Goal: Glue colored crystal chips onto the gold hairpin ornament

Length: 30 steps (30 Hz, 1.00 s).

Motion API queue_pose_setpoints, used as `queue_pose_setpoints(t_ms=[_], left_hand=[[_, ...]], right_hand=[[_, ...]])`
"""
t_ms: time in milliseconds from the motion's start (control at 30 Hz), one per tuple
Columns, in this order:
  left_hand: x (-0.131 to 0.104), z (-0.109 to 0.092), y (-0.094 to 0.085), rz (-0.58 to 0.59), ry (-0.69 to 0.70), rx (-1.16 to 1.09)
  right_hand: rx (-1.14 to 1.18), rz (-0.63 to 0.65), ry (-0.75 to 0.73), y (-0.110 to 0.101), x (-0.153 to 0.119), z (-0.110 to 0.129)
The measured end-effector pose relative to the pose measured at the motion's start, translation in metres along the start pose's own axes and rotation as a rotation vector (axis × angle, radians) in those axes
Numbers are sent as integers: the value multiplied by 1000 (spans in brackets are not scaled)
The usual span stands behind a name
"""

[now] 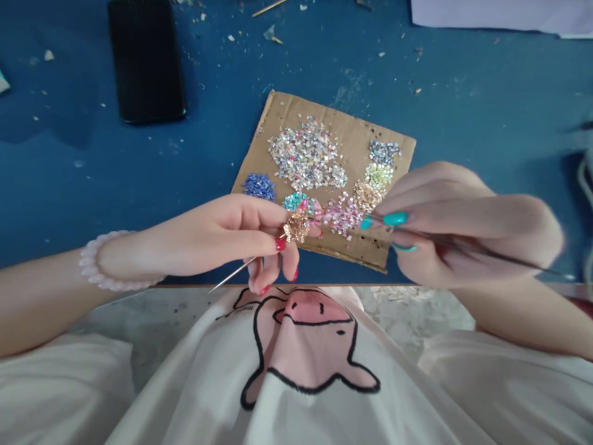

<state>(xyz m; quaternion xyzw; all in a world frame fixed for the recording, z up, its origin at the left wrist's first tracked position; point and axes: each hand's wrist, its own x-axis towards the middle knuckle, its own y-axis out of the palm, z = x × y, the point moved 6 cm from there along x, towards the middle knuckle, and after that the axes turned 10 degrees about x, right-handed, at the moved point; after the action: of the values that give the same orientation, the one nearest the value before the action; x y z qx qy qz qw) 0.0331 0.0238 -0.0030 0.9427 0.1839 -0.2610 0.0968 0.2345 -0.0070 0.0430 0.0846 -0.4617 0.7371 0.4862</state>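
Head view: left hand (222, 238) pinches a gold ornament (296, 227) on its thin pin, over the cardboard's (345, 139) near edge. Right hand (463, 225) grips tweezers (463, 246). Ornament looks light and fragile; hold by the pin.

Craft workspace, blue worktop (463, 111) littered with scraps, cardboard (352, 139) at centre bearing sorted glitter chips (308, 154), phone (146, 59) upper left, paper (500, 13) upper right

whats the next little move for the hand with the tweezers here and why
Probably dip the tweezers into one of the chip piles on the cardboard and pick up a piece. The right hand holds their tips just above the piles, seemingly empty, while the left hand pinches the gold flower pin ready beside them.
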Motion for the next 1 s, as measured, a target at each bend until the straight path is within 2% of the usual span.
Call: queue_pose_setpoints(t_ms=[33,67,133,200,300,433,533,600,633,667,700,733,900,1000], left_hand=[[0,1,0,8,-12,-12],[0,2,0,13,-19,-24],[0,2,-1,7,-17,-60],[0,2,-1,10,-5,-98],[2,2,0,19,4,-115],[3,2,-1,6,37,-81],[4,4,0,18,66,-73],[4,5,-1,23,100,-79],[5,5,-1,25,115,-84],[5,5,-1,26,126,-89],[5,6,-1,29,136,-97],[5,6,-1,32,141,-103],[5,6,0,59,152,-121],[5,5,1,51,149,-128]], right_hand=[[84,6,-6,0,2,-2],[134,86,-11,5,3,-4],[133,99,54,3,3,-12],[142,61,67,-1,3,-15],[175,30,22,-5,4,-15],[141,137,-28,-1,15,-10],[164,145,-72,1,22,-4],[229,132,-97,6,20,-1],[258,77,-61,6,17,-4],[277,-98,-50,0,13,-7],[268,-181,-59,-1,8,-8],[254,-200,-81,1,4,-8],[143,-57,-117,14,-5,-7],[59,-52,-146,13,-6,-5]])
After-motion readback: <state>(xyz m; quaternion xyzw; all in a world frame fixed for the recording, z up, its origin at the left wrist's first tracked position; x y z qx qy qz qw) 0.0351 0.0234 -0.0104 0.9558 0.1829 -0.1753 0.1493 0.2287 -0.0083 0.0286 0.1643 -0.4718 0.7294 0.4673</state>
